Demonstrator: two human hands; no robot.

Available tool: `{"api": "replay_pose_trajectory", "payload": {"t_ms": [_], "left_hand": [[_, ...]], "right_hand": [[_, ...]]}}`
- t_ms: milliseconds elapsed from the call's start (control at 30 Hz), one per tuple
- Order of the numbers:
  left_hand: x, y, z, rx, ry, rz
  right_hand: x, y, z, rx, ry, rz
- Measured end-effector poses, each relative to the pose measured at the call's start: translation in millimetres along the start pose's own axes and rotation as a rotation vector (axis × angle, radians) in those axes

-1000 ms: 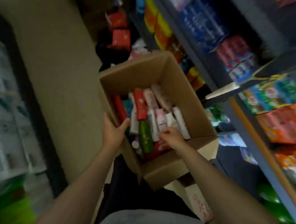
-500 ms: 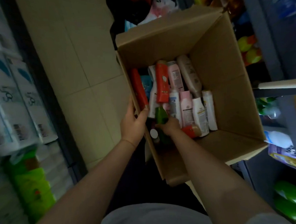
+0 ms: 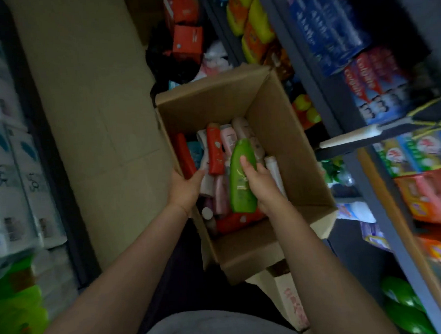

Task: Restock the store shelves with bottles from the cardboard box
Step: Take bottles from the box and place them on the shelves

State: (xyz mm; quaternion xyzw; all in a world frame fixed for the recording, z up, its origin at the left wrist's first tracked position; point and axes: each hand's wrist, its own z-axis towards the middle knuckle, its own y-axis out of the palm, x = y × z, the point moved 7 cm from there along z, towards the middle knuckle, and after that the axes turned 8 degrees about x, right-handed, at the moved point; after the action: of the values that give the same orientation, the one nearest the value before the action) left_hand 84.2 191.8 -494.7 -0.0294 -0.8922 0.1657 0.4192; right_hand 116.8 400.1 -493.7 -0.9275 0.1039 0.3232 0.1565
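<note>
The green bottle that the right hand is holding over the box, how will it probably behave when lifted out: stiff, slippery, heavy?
The green bottle looks like moulded plastic, so probably stiff under the grip of the right hand. Its glossy, rounded sides may be a little slippery. It seems full stock, so likely fairly heavy for its size. The left hand steadies the cardboard box.

The box [image 3: 276,128] is plain brown cardboard, matt and a little fibrous at its cut flaps. The green bottle [image 3: 242,181] is smooth plastic with a soft sheen and a printed label; the red bottle [image 3: 215,151] beside it looks the same slick plastic. The floor [image 3: 90,97] is beige tile, dull. The shelf [image 3: 320,90] frame is dark painted metal. Toothpaste cartons [image 3: 373,87] are glossy printed card.
</note>
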Motion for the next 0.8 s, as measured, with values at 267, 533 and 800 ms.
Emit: {"api": "replay_pose_trajectory", "payload": {"t_ms": [267, 533, 800], "left_hand": [[187, 67, -189, -0.553, 0.365, -0.072], [341, 101, -362, -0.819, 0.785, -0.264], [396, 153, -491, -0.99, 1.149, -0.295]], "right_hand": [[-162, -119, -153, 0.016, -0.4, 0.606], [-259, -295, -359, 0.326, -1.041, 0.198], [-251, -410, -460, 0.662, -1.213, 0.131]]}}
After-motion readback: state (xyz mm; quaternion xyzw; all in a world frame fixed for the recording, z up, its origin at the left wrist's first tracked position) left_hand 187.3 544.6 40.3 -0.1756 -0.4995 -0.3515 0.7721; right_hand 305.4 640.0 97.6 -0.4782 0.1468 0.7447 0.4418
